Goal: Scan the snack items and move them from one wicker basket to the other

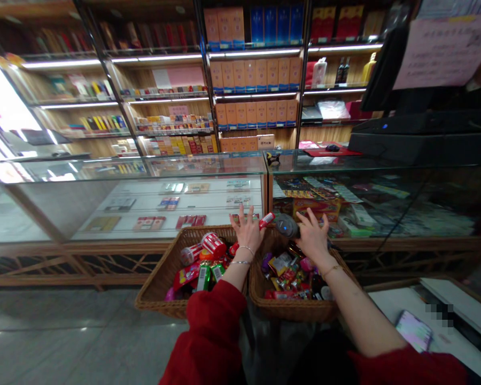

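My left hand is over the right side of a wicker basket, its fingers stretched forward and spread. A red tube-shaped package lies against its thumb side; its grip on it cannot be made out. My right hand reaches over the back of a second wicker basket, fingers apart, close beside a round dark-grey lid. In the left basket are a red-and-white striped tub and green packs. Wrapped sweets and a dark bottle lie in the right basket.
Behind the baskets stands a glass display counter with flat packs inside. Shelves of boxed goods line the wall. A dark monitor stands on the counter at right. A phone lies on a white surface at lower right.
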### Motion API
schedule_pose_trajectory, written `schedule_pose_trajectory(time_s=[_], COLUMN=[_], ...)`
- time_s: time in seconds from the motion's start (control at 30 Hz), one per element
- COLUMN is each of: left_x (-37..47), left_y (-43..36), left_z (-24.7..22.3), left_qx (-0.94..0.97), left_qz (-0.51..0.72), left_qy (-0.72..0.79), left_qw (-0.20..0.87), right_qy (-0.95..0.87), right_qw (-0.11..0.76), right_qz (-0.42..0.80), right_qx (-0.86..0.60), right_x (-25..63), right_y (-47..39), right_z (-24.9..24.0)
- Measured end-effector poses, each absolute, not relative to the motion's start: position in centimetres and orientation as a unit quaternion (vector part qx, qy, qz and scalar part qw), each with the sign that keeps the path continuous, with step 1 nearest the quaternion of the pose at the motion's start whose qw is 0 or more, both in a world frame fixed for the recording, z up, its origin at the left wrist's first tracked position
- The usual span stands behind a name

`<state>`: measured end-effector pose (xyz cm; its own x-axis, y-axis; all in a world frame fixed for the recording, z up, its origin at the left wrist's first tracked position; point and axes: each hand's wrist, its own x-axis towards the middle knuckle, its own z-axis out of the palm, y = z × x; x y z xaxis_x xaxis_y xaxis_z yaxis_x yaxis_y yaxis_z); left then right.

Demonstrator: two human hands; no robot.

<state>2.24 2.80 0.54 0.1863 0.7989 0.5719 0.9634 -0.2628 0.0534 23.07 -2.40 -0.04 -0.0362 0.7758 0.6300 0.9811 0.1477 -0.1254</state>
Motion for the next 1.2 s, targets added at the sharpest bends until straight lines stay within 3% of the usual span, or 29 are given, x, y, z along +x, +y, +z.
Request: schedule_pose_trajectory(time_s=[0.67,1.2], left_x=[1.9,2.5], left_y=[2.9,2.7], left_z=[-0.7,-0.6], left_qx=[-0.752,-0.752], left_qz=[-0.254,-0.247], left_qy=[-0.591,-0.593], left_qw=[0.145,0.148], right_qy=[-0.733,-0.724], right_qw=[0.250,0.279], right_qz=[-0.191,-0.180], right_qx=[-0.603,-0.605], right_x=[22.6,22.9], right_y=[-2.6,-3.0], right_z=[-0.5,-1.8])
